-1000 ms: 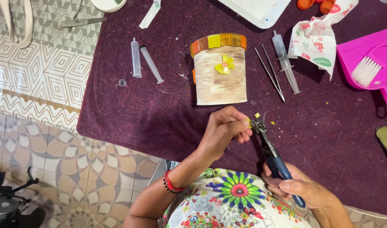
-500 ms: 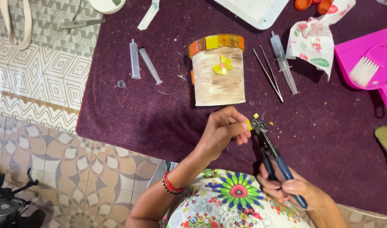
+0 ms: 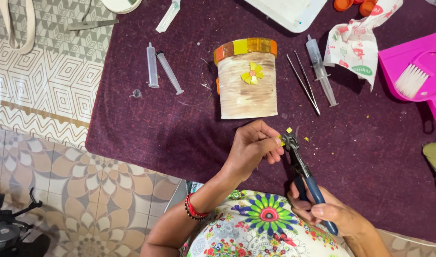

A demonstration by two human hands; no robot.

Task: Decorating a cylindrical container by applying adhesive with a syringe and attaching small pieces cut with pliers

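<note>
Behind left fingers [image 3: 270, 143], hidden yellow chip

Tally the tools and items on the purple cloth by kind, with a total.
Syringes: 3, two at left, one right of the pot
Mosaic pot: 1
Nippers with blue handles, in the right hand; left hand holds a yellow tile piece: 1
Tweezers: 1
Pink dustpan with brush: 1
Crumpled wrapper: 1
Total: 8

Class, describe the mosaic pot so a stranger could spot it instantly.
On the purple felt cloth, find the pale cylindrical pot lying between the syringes, above the hands. Alone, it wears an orange-and-yellow tile rim and a small yellow tile flower.
</note>
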